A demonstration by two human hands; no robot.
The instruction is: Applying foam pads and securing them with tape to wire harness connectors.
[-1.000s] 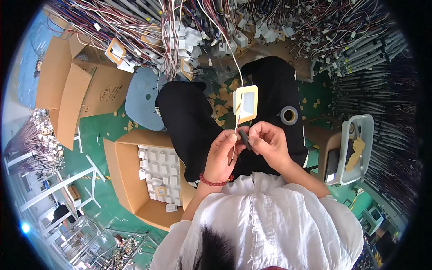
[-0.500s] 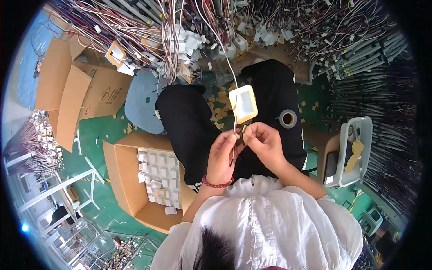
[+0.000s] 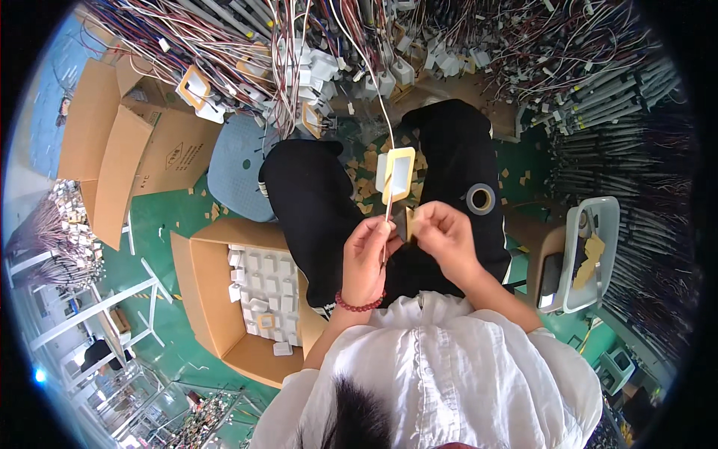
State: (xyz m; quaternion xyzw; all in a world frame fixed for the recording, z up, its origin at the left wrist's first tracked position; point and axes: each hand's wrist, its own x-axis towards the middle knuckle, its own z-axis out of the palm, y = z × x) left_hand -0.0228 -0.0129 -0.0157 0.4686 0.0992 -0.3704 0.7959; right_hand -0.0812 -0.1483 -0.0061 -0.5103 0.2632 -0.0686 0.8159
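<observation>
Printing runs along the side of the cardboard carton (image 3: 176, 159) at upper left; your framed white part (image 3: 402, 176) shows no lettering large enough to read. Green floor (image 3: 168, 218) spreads around you, with yellowish scraps (image 3: 366, 166) strewn between your knees. Bundled wires (image 3: 217, 41) crowd the top of the frame, and more line the right side. At left-centre an open box (image 3: 212, 295) holds rows of white parts (image 3: 271, 280); a clear bin (image 3: 613, 251) stands at right, and a tape roll (image 3: 469, 199) rests on your thigh.

Near the centre, your left hand (image 3: 364, 254) pinches a thin cable (image 3: 388, 211) just below the framed part. Your right hand (image 3: 443, 233) pinches a small dark piece (image 3: 402, 224) with a yellowish edge, beside the left fingers; you cannot tell whether those grip it too.

Since half a second ago, the framed part has turned more side-on, and more of the dark piece shows.
</observation>
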